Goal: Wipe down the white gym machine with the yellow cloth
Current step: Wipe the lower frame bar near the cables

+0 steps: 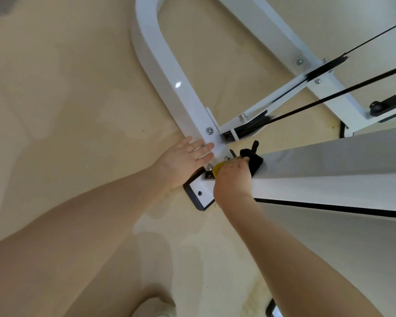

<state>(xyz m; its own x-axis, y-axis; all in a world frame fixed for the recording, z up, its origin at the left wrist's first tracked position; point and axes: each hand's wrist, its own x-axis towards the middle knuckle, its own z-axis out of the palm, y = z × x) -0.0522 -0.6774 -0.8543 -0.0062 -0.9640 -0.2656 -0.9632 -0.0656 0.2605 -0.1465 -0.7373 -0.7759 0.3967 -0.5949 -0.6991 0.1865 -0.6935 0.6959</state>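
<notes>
While my shoe (157,308) shows at the bottom edge on the tan floor (55,88), both my bare forearms reach forward to the base of the white gym machine (167,72). My right hand (232,179) is curled around the yellow cloth (218,167), bunching it against the joint where the wide white beam (329,170) meets the black-edged foot plate (198,195); only a small fold of cloth peeks out by my knuckles, just beside a black knob (253,160). My left hand (184,160) lies flat with fingers straight and spread, its fingertips pressing on the curved white tube right below a bolt (209,130). Farther off, black cables (329,97) run from a pulley toward the upper right, past more bolted white bars
</notes>
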